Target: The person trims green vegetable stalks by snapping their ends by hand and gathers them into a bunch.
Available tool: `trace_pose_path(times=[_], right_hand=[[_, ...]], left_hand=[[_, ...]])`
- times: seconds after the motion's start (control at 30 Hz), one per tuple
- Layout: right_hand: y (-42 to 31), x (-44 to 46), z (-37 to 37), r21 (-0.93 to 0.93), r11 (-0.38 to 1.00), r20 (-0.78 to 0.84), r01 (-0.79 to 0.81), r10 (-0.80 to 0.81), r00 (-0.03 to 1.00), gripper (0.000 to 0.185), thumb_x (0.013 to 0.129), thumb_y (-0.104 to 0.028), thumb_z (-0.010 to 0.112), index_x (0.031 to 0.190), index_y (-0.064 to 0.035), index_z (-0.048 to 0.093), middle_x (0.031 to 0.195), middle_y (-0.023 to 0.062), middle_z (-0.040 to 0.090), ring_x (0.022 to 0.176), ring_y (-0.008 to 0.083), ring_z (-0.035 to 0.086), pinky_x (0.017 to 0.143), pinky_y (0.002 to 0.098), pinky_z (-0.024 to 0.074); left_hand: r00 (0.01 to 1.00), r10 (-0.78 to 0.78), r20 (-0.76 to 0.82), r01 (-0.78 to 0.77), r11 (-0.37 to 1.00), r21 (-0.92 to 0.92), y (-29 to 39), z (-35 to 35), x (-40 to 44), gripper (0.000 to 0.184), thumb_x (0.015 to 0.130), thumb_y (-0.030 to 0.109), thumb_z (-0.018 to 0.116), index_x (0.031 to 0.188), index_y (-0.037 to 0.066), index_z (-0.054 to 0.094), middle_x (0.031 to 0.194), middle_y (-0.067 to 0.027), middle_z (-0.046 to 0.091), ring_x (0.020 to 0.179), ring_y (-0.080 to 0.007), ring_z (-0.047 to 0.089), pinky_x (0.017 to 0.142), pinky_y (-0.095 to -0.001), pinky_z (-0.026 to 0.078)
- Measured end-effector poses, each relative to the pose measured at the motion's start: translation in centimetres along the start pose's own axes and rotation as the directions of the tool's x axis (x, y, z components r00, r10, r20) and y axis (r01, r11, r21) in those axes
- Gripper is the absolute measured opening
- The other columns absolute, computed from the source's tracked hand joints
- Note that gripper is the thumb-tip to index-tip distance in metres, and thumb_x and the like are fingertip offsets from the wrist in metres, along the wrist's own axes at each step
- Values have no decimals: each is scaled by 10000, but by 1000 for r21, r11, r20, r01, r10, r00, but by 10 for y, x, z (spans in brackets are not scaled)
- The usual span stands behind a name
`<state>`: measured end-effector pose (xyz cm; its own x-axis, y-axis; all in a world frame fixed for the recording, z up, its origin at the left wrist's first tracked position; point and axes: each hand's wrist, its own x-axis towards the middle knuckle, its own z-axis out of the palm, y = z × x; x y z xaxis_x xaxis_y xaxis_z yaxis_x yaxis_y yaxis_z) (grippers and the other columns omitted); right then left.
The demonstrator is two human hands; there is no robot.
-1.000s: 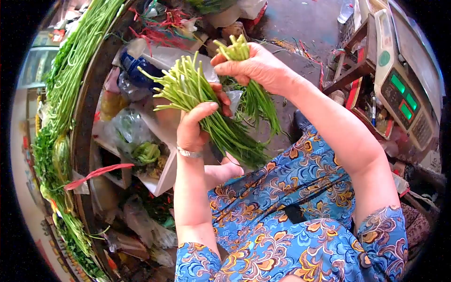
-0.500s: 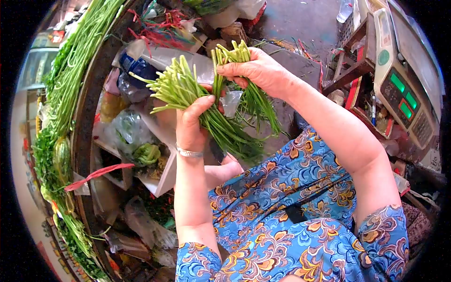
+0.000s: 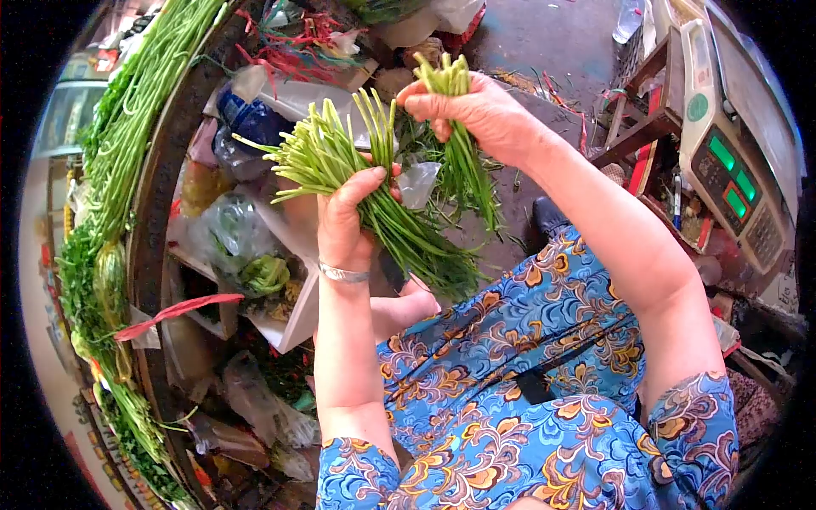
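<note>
Patterned blue clothing (image 3: 510, 416) fills the lower frame; both bare forearms reach up from it. Along the left edge, a long heap of green stalks (image 3: 140, 127) lies on a curved ledge. To the right, a scale (image 3: 705, 102) with lit green displays. Dark floor (image 3: 544, 51) beyond, scattered with bits of greenery.

Mid-left, a white box (image 3: 302, 319), with a clear plastic bag (image 3: 242, 229) beside it. Red strip (image 3: 183, 316) lies farther left.

Centre: the larger bunch (image 3: 421, 242), pale cut ends fanned up and left, leafy ends trailing down and right. Left hand (image 3: 342, 229) closed round its middle, thumb across the stalks. A few stalks stand more upright at the near side of the right hand (image 3: 493, 123), splayed from the rest.

That hand is apart from the other, pinching the smaller bunch (image 3: 459, 161) just below its pale ends; tips hang free. Both bunches are held in the air.

Step in hand, as I judge it: handling stalks as two separate lots. Any further move calls for a steady left grip, so the fanned stems stay gathered, and a light right pinch that avoids crushing.

Smallest note: silvery bracelet (image 3: 342, 274), left wrist.
</note>
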<state>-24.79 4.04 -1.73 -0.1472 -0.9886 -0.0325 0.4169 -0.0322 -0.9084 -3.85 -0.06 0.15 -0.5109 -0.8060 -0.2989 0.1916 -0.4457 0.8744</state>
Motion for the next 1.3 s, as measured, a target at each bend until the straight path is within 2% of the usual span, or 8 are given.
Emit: trace_pose_path(times=[0.27, 0.47, 0.67, 0.77, 0.83, 0.93, 1.07, 1.3], right_hand=[[8, -7, 15, 31, 999, 144, -24, 20, 989, 213, 816, -215, 746, 957, -70, 679, 830, -44, 638, 704, 43, 546, 623, 217, 435], [-2, 1, 3, 126, 987, -140, 102, -84, 987, 159, 841, -237, 719, 864, -86, 677, 791, -12, 652, 679, 86, 557, 607, 253, 448], [-15, 6, -33, 258, 944, -189, 204, -158, 969, 196, 825, -228, 740, 908, -73, 653, 856, 17, 662, 764, 118, 601, 643, 270, 472], [-18, 8, -42, 274, 923, -201, 271, -221, 954, 194, 828, -210, 737, 926, -70, 646, 866, 17, 656, 786, 117, 602, 647, 276, 483], [-21, 8, -48, 297, 916, -191, 270, -220, 956, 175, 853, -198, 709, 951, -71, 639, 887, 5, 650, 787, 104, 592, 666, 265, 483], [-24, 9, -55, 306, 916, -142, 259, -226, 964, 164, 895, -193, 658, 993, -65, 629, 905, -8, 640, 809, 88, 586, 707, 256, 486], [-23, 9, -52, 294, 918, -139, 267, -235, 962, 189, 871, -196, 686, 987, -56, 636, 894, 9, 642, 813, 110, 601, 722, 282, 501], [-23, 2, -33, 73, 983, -35, 166, -164, 986, 201, 874, -235, 681, 970, -61, 651, 886, -2, 644, 818, 108, 603, 750, 279, 486]], left_hand=[[982, 64, 180, -100, 975, 196, -5, 16, -6, 287, 755, 78, 641, 1019, -15, 576, 902, -113, 660, 730, -194, 645, 608, -286, 533], [994, 109, -4, -108, 989, 101, 6, -6, 1, 213, 774, 69, 650, 967, 15, 579, 882, -124, 660, 756, -257, 645, 752, -368, 537], [979, 182, -91, -177, 982, 58, 25, -36, 1, 203, 775, 35, 647, 961, 30, 565, 817, -106, 622, 677, -211, 580, 669, -346, 503], [918, 364, -160, -292, 890, 351, 26, -52, 6, 176, 757, 25, 668, 918, 26, 597, 804, -63, 630, 672, -160, 583, 645, -296, 493], [771, 630, -90, -348, 536, 769, 25, -56, 8, 154, 733, 9, 692, 873, 21, 628, 803, -17, 631, 684, -110, 579, 629, -253, 474], [743, 667, -62, -344, 459, 819, 29, -58, 5, 146, 720, -2, 701, 852, 18, 643, 816, 8, 625, 709, -91, 571, 644, -245, 459], [863, 479, -158, -339, 783, 522, 27, -44, 0, 204, 735, -22, 696, 921, 20, 622, 842, -36, 639, 748, -134, 605, 676, -265, 487], [963, 267, 38, -256, 860, 442, 21, -4, -5, 241, 772, 66, 672, 992, 17, 585, 981, -135, 684, 701, -118, 577, 654, -247, 474]])
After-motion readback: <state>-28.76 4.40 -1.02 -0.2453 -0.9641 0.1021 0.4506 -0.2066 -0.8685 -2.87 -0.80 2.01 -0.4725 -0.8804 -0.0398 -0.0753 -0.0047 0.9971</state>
